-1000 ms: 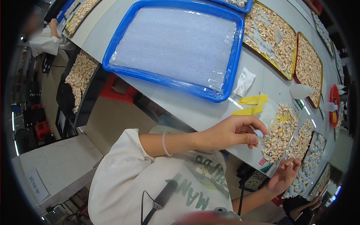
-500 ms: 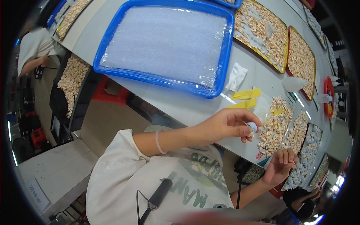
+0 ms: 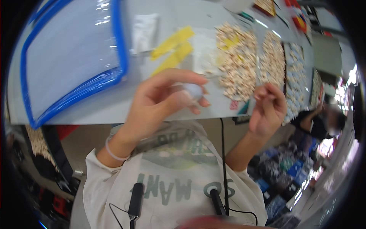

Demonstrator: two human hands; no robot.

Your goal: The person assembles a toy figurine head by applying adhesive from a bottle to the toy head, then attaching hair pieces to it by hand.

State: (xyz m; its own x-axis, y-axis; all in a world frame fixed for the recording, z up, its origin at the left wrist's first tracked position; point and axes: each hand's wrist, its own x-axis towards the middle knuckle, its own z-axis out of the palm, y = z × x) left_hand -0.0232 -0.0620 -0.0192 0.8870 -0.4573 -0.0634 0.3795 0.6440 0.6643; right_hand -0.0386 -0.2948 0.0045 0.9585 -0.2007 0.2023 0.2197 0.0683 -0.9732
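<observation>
My left hand [image 3: 150,101] pinches a pale-blue rounded piece [image 3: 194,91], seemingly a holding step whose next move calls for steady fingertips, while my half-curled right hand [image 3: 268,110], contents unclear, is near the pale pile [image 3: 240,68].

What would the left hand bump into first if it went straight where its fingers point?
Probably the pile of small beige pieces on the table, to the right of the left hand in the picture. The hand looks raised, so it might pass over them; depth is unclear.
</observation>
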